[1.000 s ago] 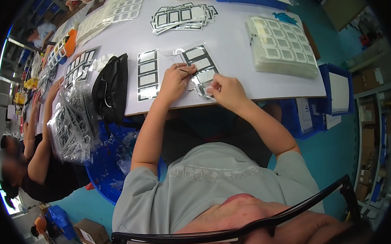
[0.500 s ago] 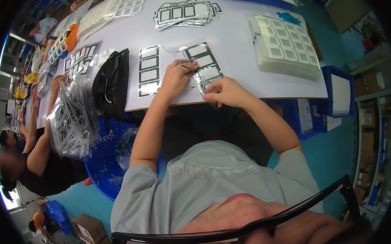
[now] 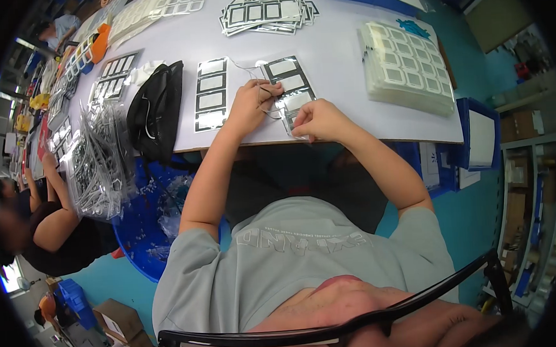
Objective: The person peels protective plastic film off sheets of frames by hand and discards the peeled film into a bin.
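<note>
l hand's [image 3: 252, 106] palm & the undersides of its fingers are out of sight, & the near end of the glossy black-framed strip w/ pale rectangular windows [image 3: 293, 81] is partly covered by the r hand [image 3: 325, 121]. thin dark cord [image 3: 242, 68] loops by the l fingers; its ends are hard to trace. strip looks flat & smooth, w/ a clear margin on its r side. l hand half curled, fingertips on strip's l edge; can't tell if it grips. r hand's thumb & forefinger nearly meet at strip's near end; can't tell what, if anything, is pinched. strip lies on the smooth white tabletop [image 3: 337, 51] btwn both hands, extending beyond them. matching four-window strip [image 3: 211, 92] lies flat, just l of l hand.
</note>
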Tool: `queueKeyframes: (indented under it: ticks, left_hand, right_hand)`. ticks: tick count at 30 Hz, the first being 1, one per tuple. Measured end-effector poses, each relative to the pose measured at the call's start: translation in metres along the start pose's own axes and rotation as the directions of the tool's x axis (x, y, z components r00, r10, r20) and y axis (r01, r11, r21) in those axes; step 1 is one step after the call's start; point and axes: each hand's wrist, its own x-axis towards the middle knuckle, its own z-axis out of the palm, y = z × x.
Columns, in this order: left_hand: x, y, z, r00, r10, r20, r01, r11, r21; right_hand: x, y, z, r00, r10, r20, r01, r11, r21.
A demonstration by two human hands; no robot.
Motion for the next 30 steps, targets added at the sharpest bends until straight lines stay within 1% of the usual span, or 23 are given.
queueKeyframes:
  ticks: [1,4,7,9,12,16,19,22,24,25,28,30]
  left_hand:
    - [0.0,0.0,0.0,1.0,-0.005,-0.001,0.005,1.0,-0.005]
    - [-0.001,0.003,0.0,1.0,-0.022,-0.008,0.022,0.999,-0.027]
    - [-0.001,0.005,-0.001,0.999,-0.024,-0.028,0.023,0.999,-0.04]
    - [-0.001,0.006,-0.001,0.999,-0.006,-0.054,0.005,1.0,-0.012]
    - [0.0,0.008,-0.001,0.998,-0.01,-0.055,0.009,1.0,-0.021]
    - [-0.001,0.007,-0.002,1.0,-0.022,-0.009,0.022,1.0,-0.019]
    - [0.0,0.006,-0.002,1.0,-0.018,-0.001,0.018,1.0,-0.025]
    - [0.0,0.007,-0.002,0.999,-0.036,-0.007,0.036,0.998,-0.059]
    - [-0.001,0.007,0.0,0.998,-0.06,-0.01,0.059,0.994,-0.087]
    - [-0.001,0.006,0.0,0.999,-0.047,-0.009,0.046,0.997,-0.068]
    - [0.0,0.003,-0.001,1.0,-0.002,0.0,0.002,1.0,-0.014]
    - [0.0,0.003,-0.003,1.0,0.023,0.011,-0.023,1.0,0.02]
  right_hand:
    - [0.001,-0.001,0.0,1.0,0.009,0.002,-0.009,1.0,-0.004]
    - [0.0,-0.004,-0.004,0.991,-0.081,-0.102,0.064,0.984,-0.163]
    - [0.0,-0.002,-0.005,0.987,-0.078,-0.143,0.048,0.978,-0.201]
    - [-0.001,-0.002,-0.005,0.986,-0.076,-0.145,0.046,0.978,-0.203]
    - [-0.001,0.002,-0.006,0.984,-0.085,-0.16,0.054,0.981,-0.187]
    - [-0.003,0.001,-0.004,0.977,-0.092,-0.19,0.055,0.98,-0.189]
    - [-0.003,0.006,-0.003,0.961,-0.151,-0.23,0.098,0.969,-0.226]
    - [-0.005,0.007,-0.005,0.993,-0.054,-0.1,0.055,0.998,0.006]
    - [-0.006,0.008,-0.004,0.999,-0.035,0.009,0.034,0.992,0.123]
    - [-0.007,0.008,-0.004,0.998,-0.029,0.064,0.017,0.983,0.182]
    - [0.0,0.016,-0.009,0.99,-0.051,0.132,0.014,0.964,0.266]
    - [0.0,0.014,-0.016,0.985,-0.009,0.173,-0.044,0.952,0.302]
